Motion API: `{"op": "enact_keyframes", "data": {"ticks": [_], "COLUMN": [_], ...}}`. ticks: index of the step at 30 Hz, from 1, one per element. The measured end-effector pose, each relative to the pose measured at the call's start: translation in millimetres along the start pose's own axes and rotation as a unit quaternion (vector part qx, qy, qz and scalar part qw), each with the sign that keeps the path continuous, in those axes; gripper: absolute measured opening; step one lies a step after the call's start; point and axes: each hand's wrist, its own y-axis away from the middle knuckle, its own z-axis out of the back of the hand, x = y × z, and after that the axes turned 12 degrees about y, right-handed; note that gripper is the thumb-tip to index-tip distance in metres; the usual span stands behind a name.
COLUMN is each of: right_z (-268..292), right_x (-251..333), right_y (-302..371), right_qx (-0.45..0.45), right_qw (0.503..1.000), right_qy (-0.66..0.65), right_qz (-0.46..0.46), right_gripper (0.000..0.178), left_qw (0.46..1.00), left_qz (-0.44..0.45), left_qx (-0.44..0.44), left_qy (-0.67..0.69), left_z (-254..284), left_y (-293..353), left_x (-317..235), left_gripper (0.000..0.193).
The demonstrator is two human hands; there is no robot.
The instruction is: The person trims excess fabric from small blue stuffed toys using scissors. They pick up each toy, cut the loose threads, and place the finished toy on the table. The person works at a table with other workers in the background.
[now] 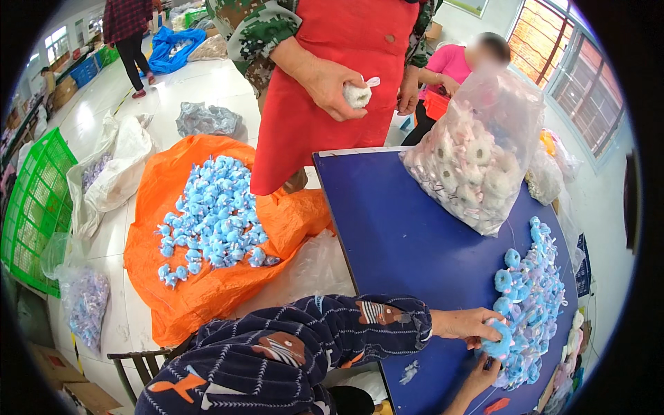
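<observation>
My left hand [473, 326], reaching across from a navy patterned sleeve, is closed on a fluffy light-blue plush piece [496, 340] at the edge of a heap. Just below it, my right hand [480, 377] has its fingers curled against the lower side of the same piece. The heap of small blue and lilac plush pieces [539, 297] covers the right part of the blue table [394, 235]. On the tabletop near my left wrist lies a small greyish scrap [409, 372]. A red strip [496, 405] lies near the table's front edge.
A clear bag of white plush pieces [477, 155] stands on the far table end. Across from me, a person in a red apron [332, 131] holds a white plush piece [357, 95]. An orange sheet [155, 277] with blue plush toys [218, 214] and a green crate [38, 200] are left.
</observation>
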Motion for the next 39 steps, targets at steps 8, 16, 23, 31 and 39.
{"op": "enact_keyframes", "data": {"ticks": [8,16,23,31,39], "right_z": [4,9,6,10,22], "right_x": [7,10,20,41,53], "right_y": [-3,3,3,-12,-6], "right_qx": [0.056,0.025,0.062,0.108,0.128], "right_qw": [0.997,0.999,0.988,0.926,0.912], "right_qy": [-0.044,0.031,-0.093,-0.312,-0.350], "right_qz": [-0.020,0.025,-0.109,-0.182,-0.172], "right_gripper": [0.017,0.015,0.012,0.023,0.024], "left_qw": [0.984,0.710,0.992,0.902,0.978], "left_qz": [-0.009,-0.251,0.000,-0.006,0.089], "left_qx": [0.093,0.563,0.115,-0.142,-0.083], "left_qy": [0.154,0.342,0.049,-0.408,-0.172], "left_z": [-5,-4,-12,31,18], "left_y": [12,84,18,-4,-4], "left_x": [-22,-102,-61,7,7], "left_gripper": [0.044,0.056,0.050,0.039,0.054]}}
